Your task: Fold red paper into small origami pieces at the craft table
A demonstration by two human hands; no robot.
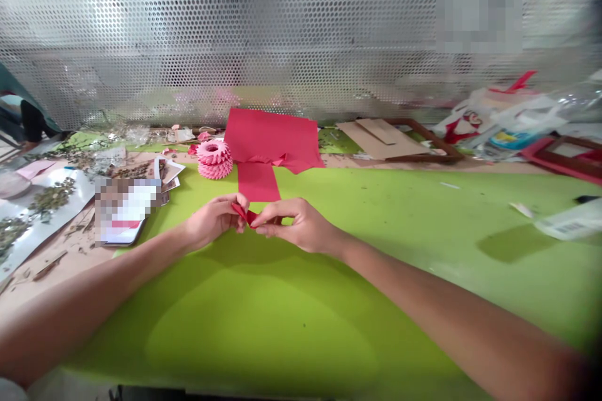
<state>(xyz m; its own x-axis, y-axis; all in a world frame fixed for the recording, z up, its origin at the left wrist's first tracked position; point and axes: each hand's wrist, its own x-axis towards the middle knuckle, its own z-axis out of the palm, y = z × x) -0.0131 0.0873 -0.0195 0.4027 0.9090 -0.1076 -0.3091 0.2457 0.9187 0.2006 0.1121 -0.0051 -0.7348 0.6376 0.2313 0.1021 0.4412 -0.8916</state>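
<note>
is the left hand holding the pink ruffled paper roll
No, the left hand pinches small folded red paper, while the roll stands beyond it.

Lime green across the worktop (291,313), pinkish tan toward its left edge. Solid red on the big sheet (270,131) at the far edge, the strip (258,183) and the folded paper (251,219). Pink on the pleated roll (215,167). Grey with regular dots over the metal panel (235,25).
</note>
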